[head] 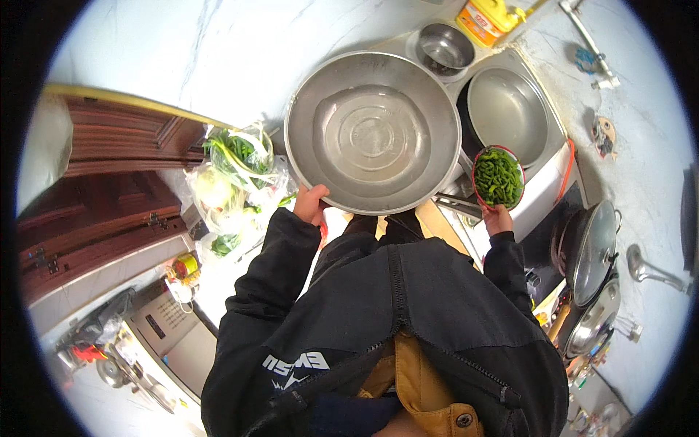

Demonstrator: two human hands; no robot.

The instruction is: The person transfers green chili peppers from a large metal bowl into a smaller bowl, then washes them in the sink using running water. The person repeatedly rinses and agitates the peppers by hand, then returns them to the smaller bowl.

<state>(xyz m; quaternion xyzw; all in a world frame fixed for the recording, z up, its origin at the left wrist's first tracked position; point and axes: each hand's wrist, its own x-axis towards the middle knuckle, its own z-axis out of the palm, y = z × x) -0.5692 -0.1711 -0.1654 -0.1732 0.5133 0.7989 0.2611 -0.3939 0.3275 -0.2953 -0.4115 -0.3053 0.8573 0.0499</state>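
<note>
My left hand (311, 204) grips the near-left rim of a wide metal basin (437, 87), thumb over the edge. The basin tilts in front of my body; a shiny patch in its bottom looks like shallow clear water. In my right hand (498, 220) is a red-rimmed bowl (477, 188) full of cut green vegetables (498, 177), possibly peppers. That bowl hangs to the right of the basin, by the front edge of the sink (551, 131). The fingers under the bowl are partly hidden.
Another metal basin (508, 114) sits in the sink. A small metal bowl (446, 46) and a yellow jug (489, 22) stand behind. Lidded pans (592, 251) are at right, below a wall-hung ladle (650, 267). Bagged vegetables (232, 164) lie left beside a dark wooden door (120, 136).
</note>
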